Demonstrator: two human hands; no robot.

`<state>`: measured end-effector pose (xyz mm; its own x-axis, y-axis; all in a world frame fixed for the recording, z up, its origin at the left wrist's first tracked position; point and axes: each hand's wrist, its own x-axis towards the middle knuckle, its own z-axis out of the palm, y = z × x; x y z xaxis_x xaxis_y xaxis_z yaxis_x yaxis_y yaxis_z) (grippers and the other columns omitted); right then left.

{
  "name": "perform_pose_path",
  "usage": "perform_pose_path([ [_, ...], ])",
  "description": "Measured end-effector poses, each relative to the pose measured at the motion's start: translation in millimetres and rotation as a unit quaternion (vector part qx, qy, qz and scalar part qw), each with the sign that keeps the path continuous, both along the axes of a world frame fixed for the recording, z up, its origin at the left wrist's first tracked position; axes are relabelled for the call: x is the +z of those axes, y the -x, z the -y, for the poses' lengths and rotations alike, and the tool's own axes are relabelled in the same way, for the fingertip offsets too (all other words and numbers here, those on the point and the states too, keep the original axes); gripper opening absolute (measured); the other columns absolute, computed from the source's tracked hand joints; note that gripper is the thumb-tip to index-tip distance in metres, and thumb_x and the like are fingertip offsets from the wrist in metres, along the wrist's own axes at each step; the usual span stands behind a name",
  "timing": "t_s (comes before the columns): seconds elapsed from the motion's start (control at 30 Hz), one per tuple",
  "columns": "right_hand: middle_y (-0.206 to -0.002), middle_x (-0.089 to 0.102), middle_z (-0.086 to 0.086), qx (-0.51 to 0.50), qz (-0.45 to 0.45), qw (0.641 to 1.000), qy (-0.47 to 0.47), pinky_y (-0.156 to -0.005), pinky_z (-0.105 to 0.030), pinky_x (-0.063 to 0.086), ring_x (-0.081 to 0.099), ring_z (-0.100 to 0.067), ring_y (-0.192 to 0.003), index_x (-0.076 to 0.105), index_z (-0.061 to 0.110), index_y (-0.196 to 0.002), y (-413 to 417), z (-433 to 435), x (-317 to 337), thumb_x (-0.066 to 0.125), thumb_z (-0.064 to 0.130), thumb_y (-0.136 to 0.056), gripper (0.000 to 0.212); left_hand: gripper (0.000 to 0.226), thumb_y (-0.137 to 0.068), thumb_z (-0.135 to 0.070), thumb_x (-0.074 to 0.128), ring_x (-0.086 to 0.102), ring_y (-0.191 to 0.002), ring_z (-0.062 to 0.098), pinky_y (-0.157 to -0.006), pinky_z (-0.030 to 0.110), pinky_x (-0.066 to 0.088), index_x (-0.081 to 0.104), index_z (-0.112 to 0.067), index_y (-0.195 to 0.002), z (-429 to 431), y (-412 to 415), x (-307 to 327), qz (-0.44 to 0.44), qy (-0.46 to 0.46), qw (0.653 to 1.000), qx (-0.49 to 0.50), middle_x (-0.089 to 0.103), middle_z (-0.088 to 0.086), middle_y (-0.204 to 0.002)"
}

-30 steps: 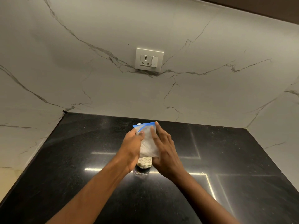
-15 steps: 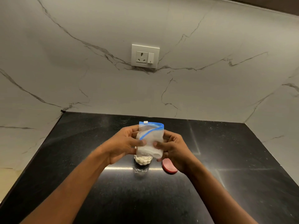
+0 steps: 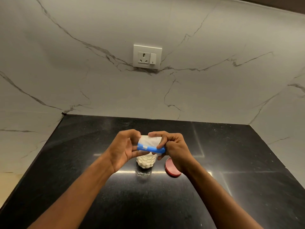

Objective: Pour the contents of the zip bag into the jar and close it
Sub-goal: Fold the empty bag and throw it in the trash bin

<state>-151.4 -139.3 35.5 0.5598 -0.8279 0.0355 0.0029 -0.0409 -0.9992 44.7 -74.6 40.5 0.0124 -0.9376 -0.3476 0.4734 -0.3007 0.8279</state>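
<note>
Head view: both hands hold the zip bag (image 3: 149, 145) above the black tabletop (image 3: 85, 162), near the middle of the frame. The left hand (image 3: 124, 150) grips the bag's left end, its fingers (image 3: 132, 133) curled over the top edge and the thumb underneath, clamped on the plastic. The right hand (image 3: 173, 148) grips the right end at about 3 o'clock from the bag's centre, its fingers (image 3: 156, 134) pinched on the clear film and the blue zip strip. The strip runs along the near edge of the bag, tilted slightly down to the right. Directly below the bag, at 6 o'clock from it, the jar (image 3: 146, 161) stands upright on the tabletop, its scale-patterned wall showing pale contents; the bag hides its mouth, so whether they touch cannot be told. The pink lid (image 3: 171, 169) lies flat at the jar's 3 o'clock, partly under the right wrist. A wall socket (image 3: 147, 56) sits at 12 o'clock on the marble wall.
</note>
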Motion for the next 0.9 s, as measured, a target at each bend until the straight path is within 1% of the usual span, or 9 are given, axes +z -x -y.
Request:
perform_pose_path([
  [0.07,-0.130,0.069,-0.001,0.001,-0.030,0.999,0.032,-0.065,-0.028,0.062,0.065,-0.030,-0.122,0.072,0.019,-0.057,0,2,3,0.041,-0.023,-0.089,0.061,0.059,-0.072,-0.020,0.090,0.079,-0.101,0.037,-0.068,0.034,0.066,0.059,-0.008,-0.121,3,4,-2,0.039,-0.029,0.999,-0.013,0.073,0.023,-0.120],
  [0.13,-0.136,0.066,-0.001,-0.003,-0.038,0.999,0.014,-0.072,-0.033,0.063,0.062,-0.029,-0.125,0.074,0.017,-0.062,1,5,1,0.043,-0.017,-0.090,0.054,0.079,-0.064,-0.012,0.089,0.077,-0.102,0.036,-0.066,0.033,0.066,0.050,-0.014,-0.133,6,6,-3,0.074,-0.038,0.996,-0.013,0.064,0.021,-0.126],
  [0.2,-0.134,0.067,-0.007,-0.011,0.006,0.996,-0.085,-0.074,-0.039,0.063,0.069,-0.035,-0.115,0.077,0.008,-0.084,3,6,-3,0.049,0.006,-0.089,0.028,0.076,-0.070,-0.006,0.088,0.077,-0.102,0.036,-0.069,0.035,0.067,0.049,-0.017,-0.135,8,4,-5,0.101,-0.023,0.995,0.005,0.065,0.020,-0.126],
  [0.27,-0.126,0.071,-0.014,-0.009,0.048,0.986,-0.160,-0.077,-0.043,0.063,0.073,-0.039,-0.105,0.070,0.007,-0.116,8,5,-8,0.055,0.025,-0.089,0.036,0.066,-0.080,-0.003,0.085,0.079,-0.099,0.033,-0.073,0.038,0.068,0.051,-0.018,-0.134,10,1,-9,0.130,-0.003,0.991,0.018,0.070,0.020,-0.122],
  [0.33,-0.120,0.072,-0.015,-0.012,0.004,0.989,-0.145,-0.079,-0.041,0.064,0.075,-0.036,-0.103,0.063,0.013,-0.129,9,4,-11,0.066,0.029,-0.095,0.037,0.058,-0.083,-0.004,0.083,0.080,-0.097,0.028,-0.075,0.037,0.067,0.055,-0.018,-0.132,9,0,-11,0.152,0.012,0.988,0.009,0.074,0.018,-0.119],
  [0.43,-0.111,0.074,-0.011,-0.022,-0.066,0.994,-0.081,-0.076,-0.033,0.064,0.077,-0.028,-0.097,0.068,0.009,-0.117,5,4,-14,0.074,0.017,-0.093,0.026,0.042,-0.084,-0.006,0.082,0.080,-0.094,0.019,-0.072,0.029,0.066,0.065,-0.015,-0.122,7,1,-15,0.193,0.034,0.981,-0.003,0.076,0.010,-0.113],
  [0.63,-0.091,0.079,-0.009,-0.076,-0.042,0.992,-0.097,-0.066,-0.029,0.064,0.079,-0.029,-0.087,0.075,0.006,-0.099,-6,-1,-14,0.073,0.007,-0.093,0.007,0.029,-0.086,-0.006,0.079,0.081,-0.095,0.022,-0.075,0.031,0.067,0.073,-0.005,-0.115,5,6,-21,0.179,0.026,0.983,0.036,0.080,0.014,-0.107],
  [0.8,-0.095,0.078,-0.014,-0.089,-0.063,0.992,-0.068,-0.067,-0.030,0.064,0.078,-0.028,-0.084,0.073,0.006,-0.103,-9,-3,-15,0.073,0.016,-0.094,0.013,0.028,-0.086,-0.008,0.080,0.081,-0.092,0.023,-0.072,0.028,0.066,0.075,-0.002,-0.113,3,14,-25,0.151,0.020,0.983,0.098,0.081,0.015,-0.104],
  [0.9,-0.085,0.079,-0.014,-0.063,-0.077,0.992,-0.080,-0.059,-0.028,0.061,0.075,-0.028,-0.069,0.076,0.005,-0.098,-11,-2,-16,0.074,0.021,-0.095,0.016,0.031,-0.085,-0.012,0.083,0.081,-0.090,0.023,-0.072,0.029,0.067,0.075,0.000,-0.112,-1,9,-24,0.128,0.013,0.975,0.183,0.081,0.016,-0.102],
])
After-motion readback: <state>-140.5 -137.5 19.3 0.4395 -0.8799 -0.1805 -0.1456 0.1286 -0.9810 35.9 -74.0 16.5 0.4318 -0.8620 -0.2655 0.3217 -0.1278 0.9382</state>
